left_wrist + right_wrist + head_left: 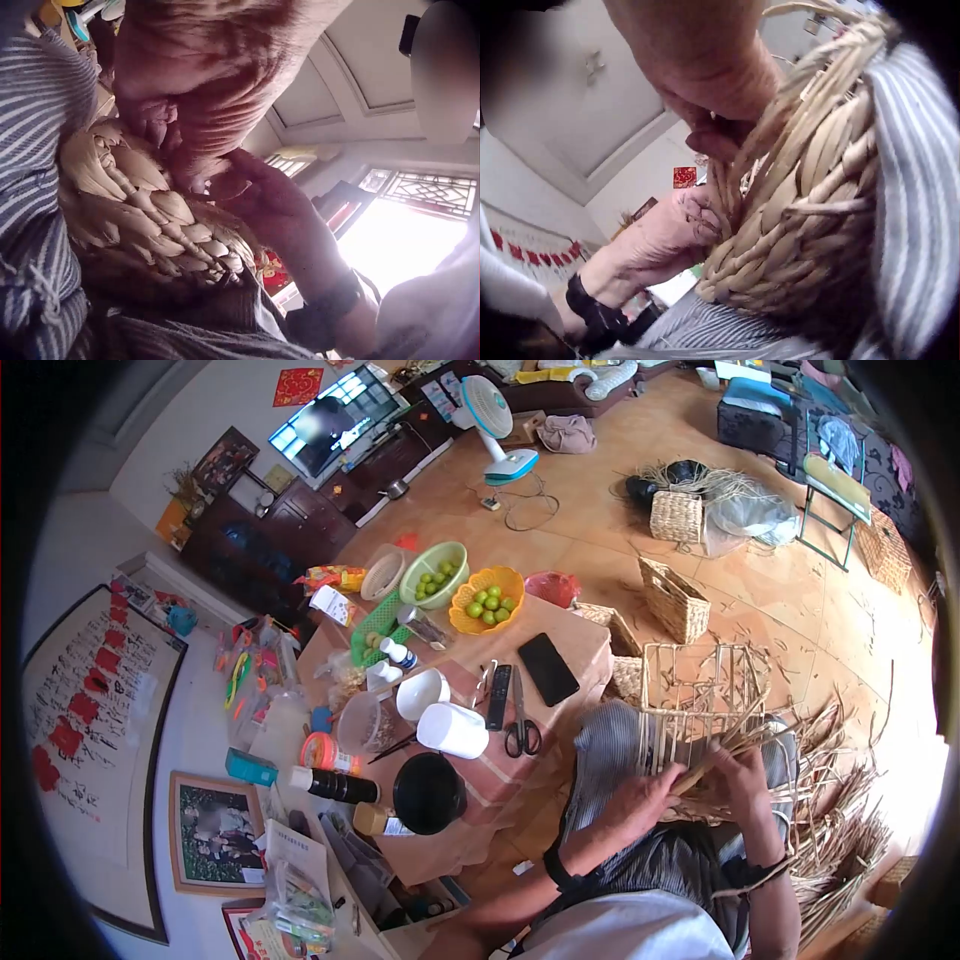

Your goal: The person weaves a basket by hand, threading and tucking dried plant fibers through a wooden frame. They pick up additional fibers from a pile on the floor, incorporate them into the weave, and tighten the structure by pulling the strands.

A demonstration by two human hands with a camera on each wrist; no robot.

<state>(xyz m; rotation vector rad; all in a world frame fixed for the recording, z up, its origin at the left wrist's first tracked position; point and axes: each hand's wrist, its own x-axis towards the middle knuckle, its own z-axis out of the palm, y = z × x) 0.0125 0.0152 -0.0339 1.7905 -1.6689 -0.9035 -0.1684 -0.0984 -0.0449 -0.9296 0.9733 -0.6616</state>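
A half-woven straw basket (668, 732) with an open frame rests on the person's lap, its braided wall (780, 251) close up in the right wrist view. The left hand (648, 797) grips straw strands (692, 776) at the near edge of the weave. Beside it, the right hand (745, 778) pinches more strands, which fan out past its fingers. In the left wrist view, the left hand (217, 82) is bent over the plaited rim (154, 199), with the right hand (274, 202) close behind. Fingertips are partly hidden by the straw.
Loose straw (835, 830) heaps at the right. A table (490, 760) on the left bears scissors (521, 735), a phone (548, 670), a white jar (453, 730), a black bowl (430, 793) and fruit baskets. Finished woven baskets (676, 600) stand on the floor ahead, near a fan (488, 410).
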